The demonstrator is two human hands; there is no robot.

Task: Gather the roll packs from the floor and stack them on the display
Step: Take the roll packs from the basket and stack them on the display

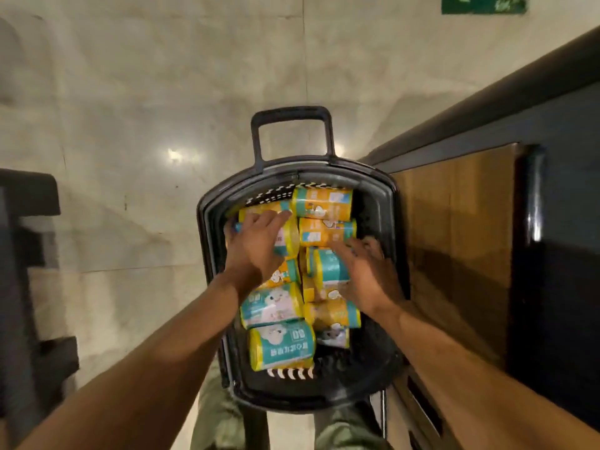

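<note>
Black handled basket (388, 203), filled wall to wall with roll packs (282, 349): my left hand (256, 241) wraps the far-left pack (287, 237), my right hand (370, 274), blurred, seemingly spread over packs by the right wall, grip unclear.

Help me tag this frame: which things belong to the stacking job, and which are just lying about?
Job: teal-and-yellow plastic-wrapped roll packs; black plastic basket holding them; left hand and right hand, both on packs; dark wood-panelled unit, probably the display.
Lying about: green panel at top edge; dark shelving at left.
</note>
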